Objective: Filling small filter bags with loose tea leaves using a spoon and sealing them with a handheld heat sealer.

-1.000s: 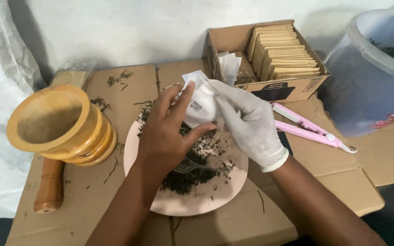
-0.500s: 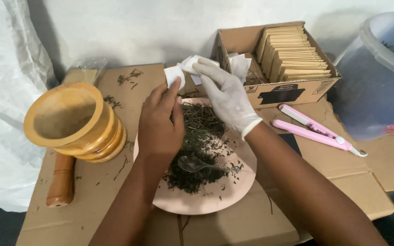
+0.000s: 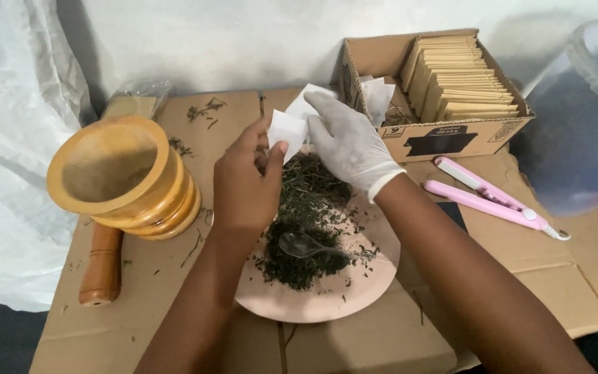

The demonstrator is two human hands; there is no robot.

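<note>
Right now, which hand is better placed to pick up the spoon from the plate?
Left, probably. The left hand is nearer the spoon in the herbs; the gloved right hand sits farther up. Both pinch the white sachet.

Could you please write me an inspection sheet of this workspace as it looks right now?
Surface: flattened cardboard sheets, strewn with dry herb bits.
Job's things: small white paper sachet held above a pink plate heaped with dried herbs; metal spoon lies in the herbs.
Clutter: wooden mortar, wooden pestle beside it, pink handheld sealer, cardboard box of tan packets.
Hands: bare left hand pinches the sachet; gloved right hand grips its other side.
Cables: nothing seen.
Surroundings: white plastic sheeting on the left, translucent bin on the right, white wall behind.
</note>
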